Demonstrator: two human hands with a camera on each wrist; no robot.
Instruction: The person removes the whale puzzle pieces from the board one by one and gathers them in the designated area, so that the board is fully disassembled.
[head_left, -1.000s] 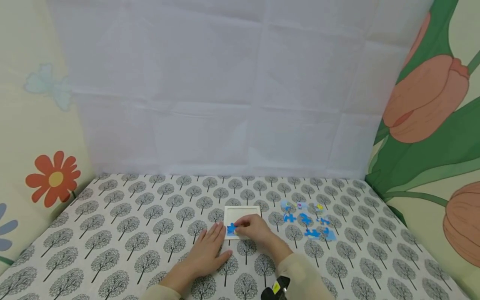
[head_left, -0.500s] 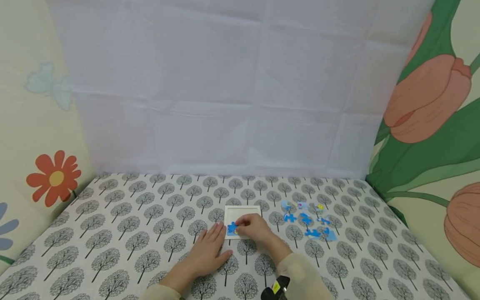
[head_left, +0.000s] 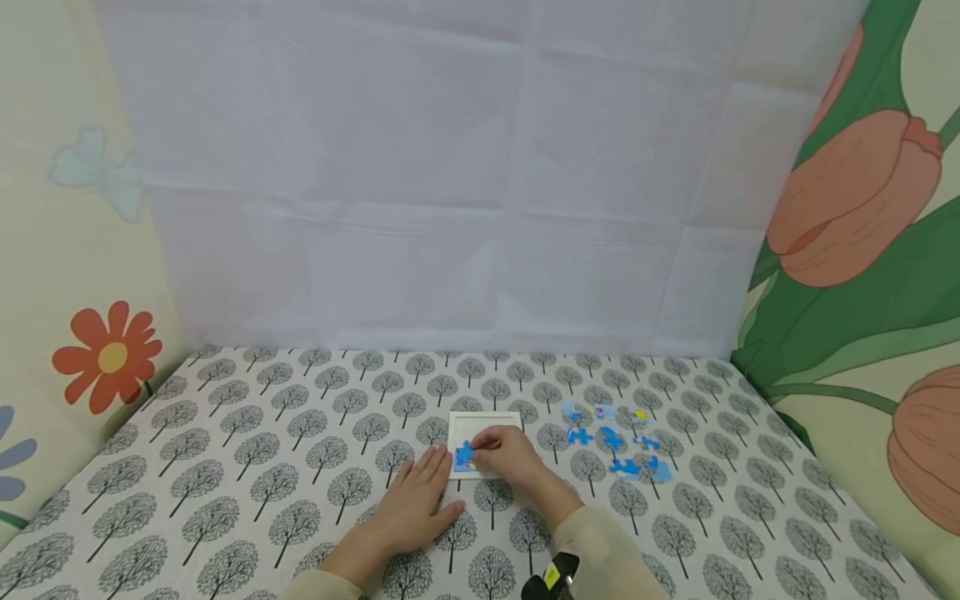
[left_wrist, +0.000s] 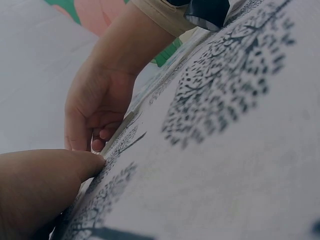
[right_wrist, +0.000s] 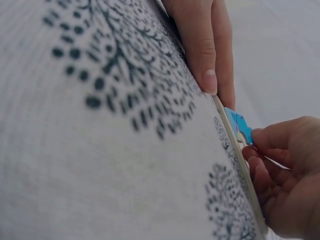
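Observation:
A small white square puzzle tray (head_left: 484,414) lies on the tree-print cloth in front of me. In its near left corner is a blue puzzle piece (head_left: 463,455), which shows a coloured print in the right wrist view (right_wrist: 237,123). My right hand (head_left: 513,463) reaches over the tray and pinches the right edge of this piece between thumb and fingers. My left hand (head_left: 417,505) lies flat, fingers straight, its fingertips against the tray's left side and its thumb spread to the right. In the left wrist view the piece is hidden behind the hands.
Several loose puzzle pieces (head_left: 611,437), mostly blue, lie spread to the right of the tray. Among them is one with a yellow print (head_left: 640,414). A white cloth backdrop (head_left: 420,183) hangs behind the table, with flowered walls on both sides.
The puzzle piece has turned and shifted very slightly in the tray's corner under my right fingers. My left hand has kept its place, and the loose pieces lie as before.

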